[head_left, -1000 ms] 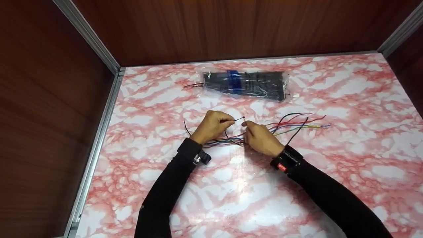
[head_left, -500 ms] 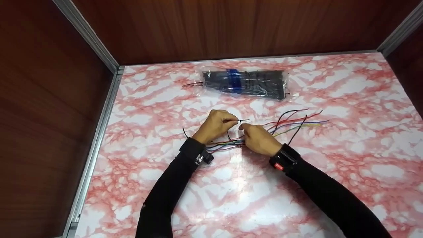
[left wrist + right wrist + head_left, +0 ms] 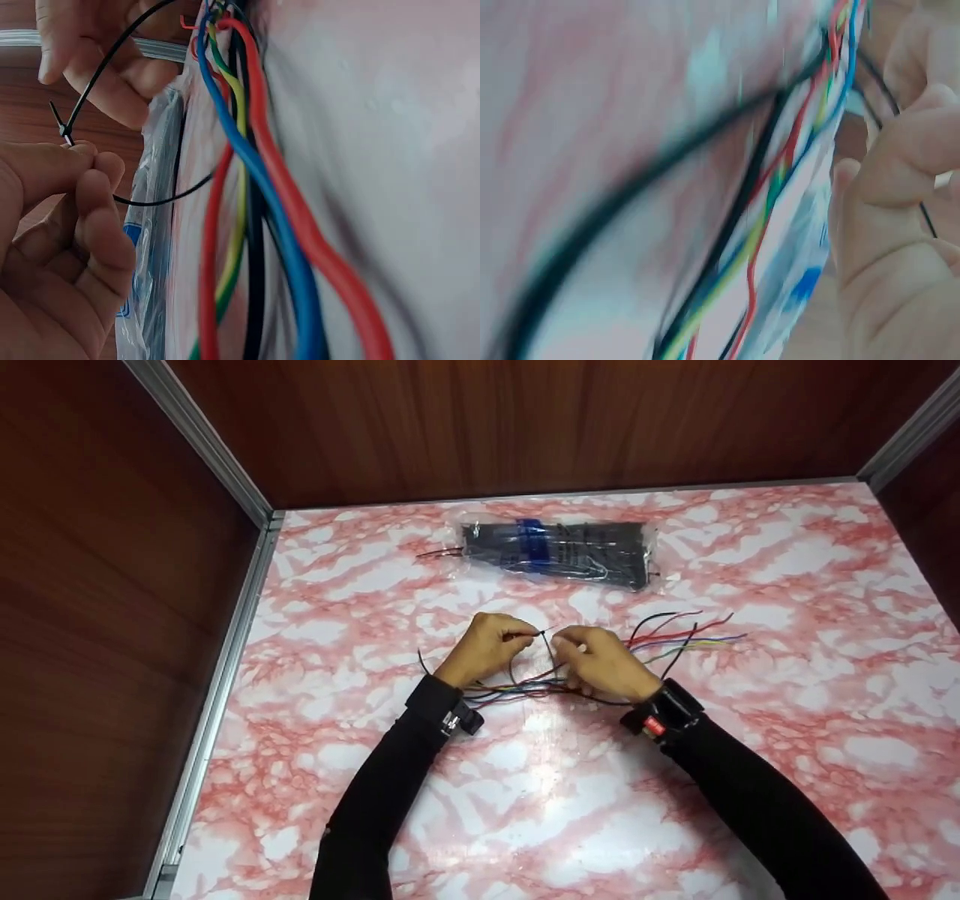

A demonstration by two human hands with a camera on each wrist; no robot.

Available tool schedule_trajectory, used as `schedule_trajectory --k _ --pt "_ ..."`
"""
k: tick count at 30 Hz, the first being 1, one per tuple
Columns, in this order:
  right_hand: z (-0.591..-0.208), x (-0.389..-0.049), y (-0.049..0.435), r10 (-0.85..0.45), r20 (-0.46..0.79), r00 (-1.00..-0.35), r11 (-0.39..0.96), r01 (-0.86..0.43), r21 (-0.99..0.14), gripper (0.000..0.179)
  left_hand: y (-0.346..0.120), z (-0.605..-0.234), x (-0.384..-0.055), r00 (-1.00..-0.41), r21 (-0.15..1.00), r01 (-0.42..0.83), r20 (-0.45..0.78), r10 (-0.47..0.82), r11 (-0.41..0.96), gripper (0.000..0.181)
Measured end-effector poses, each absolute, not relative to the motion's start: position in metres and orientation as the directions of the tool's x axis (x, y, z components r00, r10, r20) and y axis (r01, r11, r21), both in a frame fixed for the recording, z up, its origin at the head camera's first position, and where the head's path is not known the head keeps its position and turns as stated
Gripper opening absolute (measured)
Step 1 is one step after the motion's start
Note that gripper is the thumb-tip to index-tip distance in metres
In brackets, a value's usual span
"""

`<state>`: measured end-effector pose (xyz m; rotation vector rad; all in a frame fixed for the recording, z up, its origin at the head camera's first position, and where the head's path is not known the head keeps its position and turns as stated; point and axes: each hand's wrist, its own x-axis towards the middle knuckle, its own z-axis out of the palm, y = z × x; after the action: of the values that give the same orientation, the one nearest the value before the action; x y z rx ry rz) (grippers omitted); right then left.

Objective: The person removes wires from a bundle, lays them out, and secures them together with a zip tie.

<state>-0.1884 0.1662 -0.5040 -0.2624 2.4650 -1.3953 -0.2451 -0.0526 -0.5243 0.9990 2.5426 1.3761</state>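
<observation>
My left hand (image 3: 491,649) pinches a black zip tie (image 3: 65,130) between thumb and forefinger, right beside its small head. A short tail end pokes out past that head. The rest of the strap arches in a wide loop about a bundle of coloured wires (image 3: 525,685), seen close up as a red wire (image 3: 259,112), a blue wire (image 3: 289,225) and yellow-green and black ones. Just right of the loop is my right hand (image 3: 606,661), its fingers loosely bent and apart from the tie's head. In the right wrist view, its fingers (image 3: 900,165) are beside the wires.
Behind the hands lies a clear plastic bag (image 3: 585,551) of black zip ties with a blue band; a few ends stick out at its left. Loose wire ends (image 3: 720,639) fan out to the right. Brown panels (image 3: 525,427) border the marbled table (image 3: 360,585).
The zip tie's tail has come through its head, now at my left fingertips. My right hand has drawn back to the right, and its fingers have loosened from the tie.
</observation>
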Motion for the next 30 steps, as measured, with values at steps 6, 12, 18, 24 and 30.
schedule_trajectory --k 6,12,18,24,30 --pt "-0.505 -0.197 0.172 -0.239 0.197 -0.951 0.591 -0.303 -0.747 0.012 -0.051 -0.525 -0.247 -0.758 0.733 0.54 0.209 0.618 0.414 0.018" --pt "-0.512 -0.201 0.172 -0.242 0.382 -0.892 0.665 -0.439 -0.604 0.004 -0.045 -0.522 -0.245 -0.75 0.704 0.555 0.192 0.633 0.444 0.021" --pt "-0.514 -0.201 0.171 -0.211 0.433 -0.877 0.646 -0.457 -0.611 0.007 -0.035 -0.521 -0.244 -0.74 0.674 0.604 0.277 0.613 0.424 0.021" --pt "-0.512 -0.2 0.171 -0.2 0.416 -0.887 0.621 -0.443 -0.647 0.008 -0.029 -0.518 -0.244 -0.752 0.681 0.594 0.28 0.597 0.428 0.013" --pt "-0.51 -0.197 0.176 -0.124 0.38 -0.917 0.599 -0.375 -0.708 0.008 -0.037 -0.519 -0.243 -0.768 0.764 0.507 0.191 0.611 0.399 0.012"
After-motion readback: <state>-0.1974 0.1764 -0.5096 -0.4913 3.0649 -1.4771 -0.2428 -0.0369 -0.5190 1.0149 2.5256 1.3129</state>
